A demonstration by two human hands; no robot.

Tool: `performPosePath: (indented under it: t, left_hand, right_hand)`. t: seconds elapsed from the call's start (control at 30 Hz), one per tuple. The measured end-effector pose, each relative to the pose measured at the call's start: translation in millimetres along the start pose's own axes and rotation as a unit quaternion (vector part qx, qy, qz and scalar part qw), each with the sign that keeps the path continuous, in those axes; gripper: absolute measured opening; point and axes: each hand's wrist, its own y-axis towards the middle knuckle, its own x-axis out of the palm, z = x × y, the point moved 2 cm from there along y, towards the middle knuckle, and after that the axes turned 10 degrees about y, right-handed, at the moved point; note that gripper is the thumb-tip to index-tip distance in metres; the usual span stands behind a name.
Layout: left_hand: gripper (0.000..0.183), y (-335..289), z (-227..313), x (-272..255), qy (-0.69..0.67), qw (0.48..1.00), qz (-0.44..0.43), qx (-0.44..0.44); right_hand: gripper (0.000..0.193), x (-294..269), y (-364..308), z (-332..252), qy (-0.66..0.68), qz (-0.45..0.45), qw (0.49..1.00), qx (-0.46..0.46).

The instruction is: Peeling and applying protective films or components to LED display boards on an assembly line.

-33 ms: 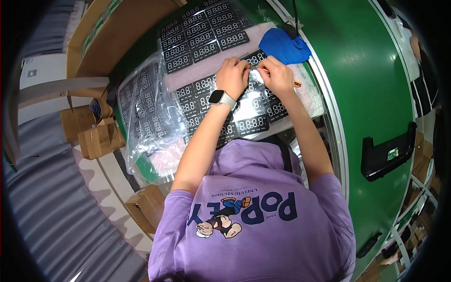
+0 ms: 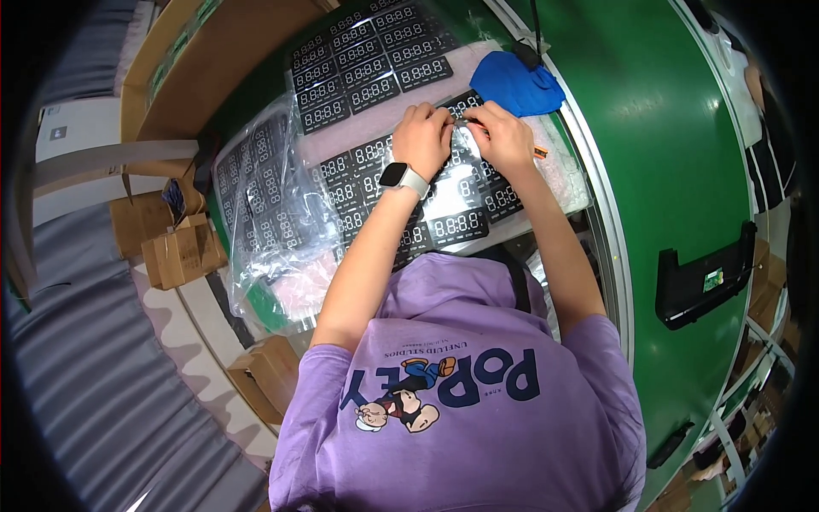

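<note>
My left hand (image 2: 422, 141), with a watch on its wrist, rests over the far part of a sheet of black digit display panels (image 2: 461, 224). Its thumb and fingertips are pinched together at a panel's edge; what lies between them is too small to make out. Close by on the right, my right hand (image 2: 503, 136) is closed around a slim orange-and-black tool (image 2: 540, 153), whose end sticks out behind the palm. Its kind is hidden by the fingers. Both sets of fingertips nearly meet above the panels, where a bright glare lies on glossy film.
More display panels (image 2: 367, 64) lie on pink foam at the back. Plastic-wrapped panels (image 2: 264, 188) sit at the left. A blue cloth-like item (image 2: 516, 83) is beyond my right hand. A metal rail (image 2: 610, 256) borders the green surface (image 2: 648, 154); a black frame (image 2: 704, 277) lies at right.
The fingertips of my right hand have shifted slightly, and the orange bit between them shows less. All else looks the same.
</note>
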Motion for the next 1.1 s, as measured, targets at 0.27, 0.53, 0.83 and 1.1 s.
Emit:
performPosePath:
  t: [0.27,0.53,0.83,1.1]
  left_hand:
    - [0.012,-0.8,-4.4,-3.6,0.082,0.995,-0.038,0.050]
    - [0.020,-2.0,0.5,-11.1,0.030,0.997,-0.061,0.033]
    - [0.009,-2.1,-12.8,-9.4,-0.001,0.996,-0.032,0.082]
    - [0.017,-55.5,-89.6,-98.5,-0.166,0.943,-0.271,-0.096]
  right_hand:
    - [0.028,10.0,-3.2,-8.9,-0.132,-0.024,0.990,0.035]
    - [0.030,6.0,-7.5,-1.9,-0.100,-0.023,0.995,-0.014]
    - [0.027,7.5,-5.2,-3.6,-0.100,-0.017,0.994,-0.029]
    - [0.026,6.2,-6.1,-0.1,-0.099,-0.029,0.995,0.006]
